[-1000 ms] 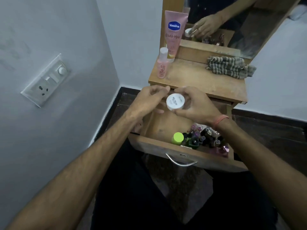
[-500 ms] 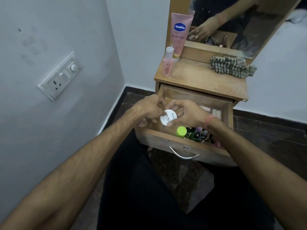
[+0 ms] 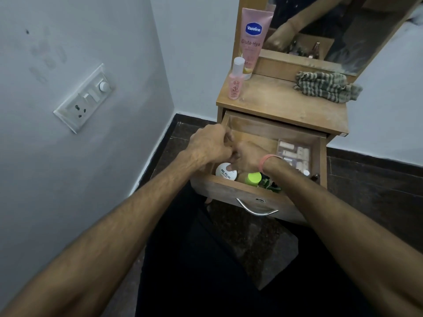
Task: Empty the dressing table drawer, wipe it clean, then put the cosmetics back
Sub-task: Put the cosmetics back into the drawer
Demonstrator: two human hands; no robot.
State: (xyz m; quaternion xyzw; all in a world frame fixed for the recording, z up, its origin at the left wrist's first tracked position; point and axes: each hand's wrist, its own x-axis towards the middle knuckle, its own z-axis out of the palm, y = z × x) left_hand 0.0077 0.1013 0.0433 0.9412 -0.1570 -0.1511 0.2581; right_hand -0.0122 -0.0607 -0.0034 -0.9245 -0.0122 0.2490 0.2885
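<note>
Left hand (image 3: 209, 145) over drawer (image 3: 233, 191) left edge, grip curled, contents unclear. White jar (image 3: 225, 173) in drawer front-left corner; right hand (image 3: 246, 156) at its 2 o'clock, thumb pressing lid. Green-capped bottle (image 3: 253, 178) at jar's 3 o'clock. Striped cloth (image 3: 327, 89) on desk (image 3: 281, 106), 1 o'clock.
</note>
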